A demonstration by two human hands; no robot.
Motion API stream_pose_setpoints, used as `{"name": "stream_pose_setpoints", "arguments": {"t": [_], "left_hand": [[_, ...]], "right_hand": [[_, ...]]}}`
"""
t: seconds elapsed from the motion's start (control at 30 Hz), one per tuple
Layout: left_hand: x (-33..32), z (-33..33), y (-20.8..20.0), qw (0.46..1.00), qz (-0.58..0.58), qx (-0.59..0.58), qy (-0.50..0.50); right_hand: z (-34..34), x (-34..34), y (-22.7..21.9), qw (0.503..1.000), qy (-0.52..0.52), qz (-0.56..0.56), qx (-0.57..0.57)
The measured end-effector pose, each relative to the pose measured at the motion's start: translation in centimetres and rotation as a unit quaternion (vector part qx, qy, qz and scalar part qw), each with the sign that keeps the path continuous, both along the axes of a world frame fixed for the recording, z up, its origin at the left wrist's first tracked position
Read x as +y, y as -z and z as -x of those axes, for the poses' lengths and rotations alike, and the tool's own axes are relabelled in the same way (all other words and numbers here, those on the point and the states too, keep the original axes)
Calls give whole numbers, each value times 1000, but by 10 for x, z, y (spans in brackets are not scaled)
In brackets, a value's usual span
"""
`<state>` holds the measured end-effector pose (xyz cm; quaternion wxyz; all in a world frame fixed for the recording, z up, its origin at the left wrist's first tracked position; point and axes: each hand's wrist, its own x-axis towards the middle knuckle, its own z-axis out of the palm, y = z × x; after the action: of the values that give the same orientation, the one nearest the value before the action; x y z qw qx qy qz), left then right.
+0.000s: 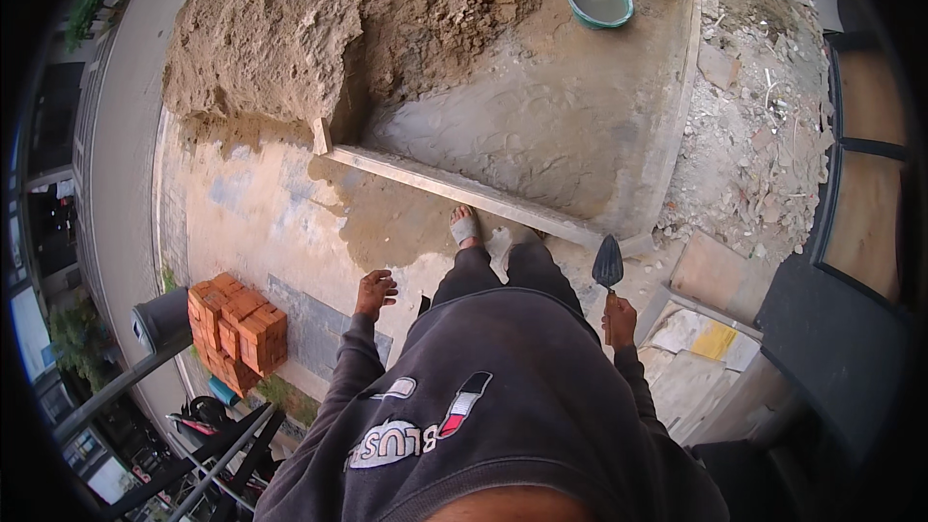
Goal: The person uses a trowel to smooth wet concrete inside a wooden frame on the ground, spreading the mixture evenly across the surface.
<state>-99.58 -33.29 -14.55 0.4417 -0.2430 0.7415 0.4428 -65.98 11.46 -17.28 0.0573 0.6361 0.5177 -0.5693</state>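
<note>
My right hand [620, 320] is closed around the wooden handle of a pointed trowel [607, 263], its dark metal blade pointing away from me. Out to my left, my left hand [375, 293] hangs in the air with nothing in it, fingers loosely bent and apart. In front of my feet lies a shallow pit edged with wooden boards [454, 188]. Wet grey mortar [503, 130] covers its floor. A green basin [601, 25] of murky water stands at the pit's far right, apart from both hands.
A big heap of sand [271, 29] rises at the far left. Rubble [764, 135] spreads along the right, beside boards and sheets [710, 338]. Stacked orange bricks [237, 324] stand left, near a grey post [159, 319]. The front board forms a raised edge by my feet.
</note>
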Motion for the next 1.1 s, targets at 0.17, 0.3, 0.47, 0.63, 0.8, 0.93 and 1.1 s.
{"name": "stream_pose_setpoints", "arguments": {"t": [0.17,0.3,0.47,0.63,0.8,0.93,1.1], "left_hand": [[6,3,-3,1000,3,-1,7],[2,-1,-5,1000,9,-6,11],[-11,-4,-8,1000,25,-13,11],[-1,1,-8,999,16,-6,28],[15,9,-16,1000,4,6,29],[12,3,-20,1000,7,9,16],[-3,-24,-23,1000,24,-1,-14]], "right_hand": [[-11,-4,1,999,12,16,-49],[-38,-19,10,997,-14,12,-71],[-45,-27,4,989,-126,-15,-82],[-43,-24,19,998,20,40,-34],[-36,-14,15,999,31,13,-7],[-41,-8,15,996,-24,21,-79],[-49,0,26,984,-130,-37,-114]]}}
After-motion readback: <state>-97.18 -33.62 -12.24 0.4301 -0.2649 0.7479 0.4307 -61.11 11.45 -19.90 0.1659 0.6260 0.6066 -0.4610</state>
